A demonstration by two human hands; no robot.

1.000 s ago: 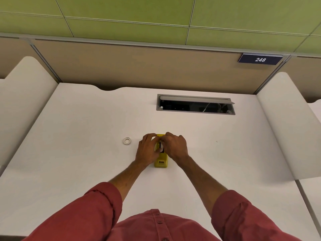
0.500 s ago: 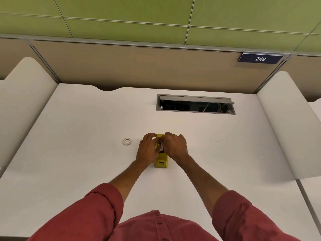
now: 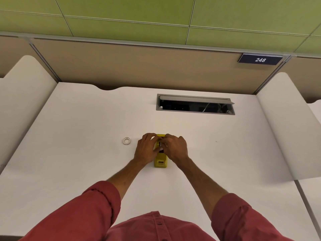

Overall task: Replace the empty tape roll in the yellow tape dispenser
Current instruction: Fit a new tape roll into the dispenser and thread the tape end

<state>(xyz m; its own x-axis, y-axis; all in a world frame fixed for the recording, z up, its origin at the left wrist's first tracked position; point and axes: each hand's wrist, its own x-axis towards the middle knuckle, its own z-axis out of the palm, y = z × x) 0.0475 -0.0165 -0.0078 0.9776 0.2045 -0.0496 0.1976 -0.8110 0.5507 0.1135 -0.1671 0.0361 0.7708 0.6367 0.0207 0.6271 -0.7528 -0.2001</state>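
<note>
head view: both hands meet over the small yellow plastic tape dispenser on the white table
left hand: fingers curled against dispenser's left side
right hand: fingertips pinched at its top slot
small white empty tape ring: flat on table, left of hands

Yellow tape dispenser, white desk

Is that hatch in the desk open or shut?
Open: the cable hatch has its grey lid raised at the back, and the dark cavity with cables shows below.
</note>
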